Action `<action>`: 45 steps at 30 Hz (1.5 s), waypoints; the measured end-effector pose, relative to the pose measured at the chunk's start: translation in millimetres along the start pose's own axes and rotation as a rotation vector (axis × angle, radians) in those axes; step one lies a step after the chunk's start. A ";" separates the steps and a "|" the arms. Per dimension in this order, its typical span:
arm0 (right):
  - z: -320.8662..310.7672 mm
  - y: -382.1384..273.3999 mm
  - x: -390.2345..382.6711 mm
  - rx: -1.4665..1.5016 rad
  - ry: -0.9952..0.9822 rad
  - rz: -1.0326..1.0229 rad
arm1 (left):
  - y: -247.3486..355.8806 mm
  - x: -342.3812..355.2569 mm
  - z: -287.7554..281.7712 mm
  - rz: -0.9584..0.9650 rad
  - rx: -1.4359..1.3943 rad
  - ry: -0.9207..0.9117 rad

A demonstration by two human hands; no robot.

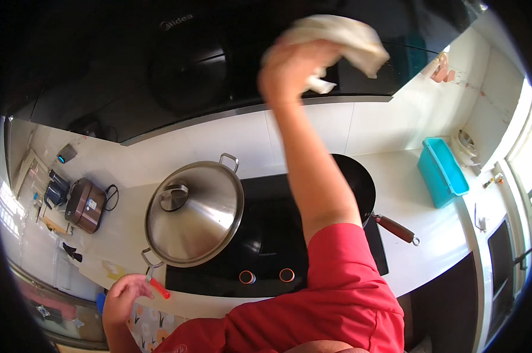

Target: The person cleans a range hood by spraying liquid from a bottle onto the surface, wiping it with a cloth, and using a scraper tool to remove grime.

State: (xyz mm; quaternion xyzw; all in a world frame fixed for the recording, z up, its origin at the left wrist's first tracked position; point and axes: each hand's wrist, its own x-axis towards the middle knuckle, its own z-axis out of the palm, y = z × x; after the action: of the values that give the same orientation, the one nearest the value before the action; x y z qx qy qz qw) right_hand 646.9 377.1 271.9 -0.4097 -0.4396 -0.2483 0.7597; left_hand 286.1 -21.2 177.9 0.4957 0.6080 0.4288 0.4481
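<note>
While the right hand (289,73) is raised to twelve o'clock in the head view, its grip is clamped on a pale cloth (351,38) at one o'clock, before the black hood (130,59); blur hides whether cloth and hood touch. Toward eight o'clock the left hand (127,291) curls its fingers loosely beside a red handle (159,288); whether that grip closes on it cannot be told. Wiping the hood looks to be under way, but the glossy panel does not show how much is done or left. White lettering (176,22) marks the hood at eleven o'clock; at nine, the cooker (82,206) bears a label (91,204) too small to read.
</note>
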 end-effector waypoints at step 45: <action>-103.6 54.1 260.4 -0.211 0.498 -0.229 | 34.4 27.6 27.8 0.057 0.091 -0.497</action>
State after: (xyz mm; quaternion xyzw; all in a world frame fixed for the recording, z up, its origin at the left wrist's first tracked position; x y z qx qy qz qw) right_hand 862.6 314.8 448.2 -0.3609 -0.2548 -0.4696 0.7644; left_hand 317.6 13.1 201.3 0.6226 0.4836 0.2783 0.5487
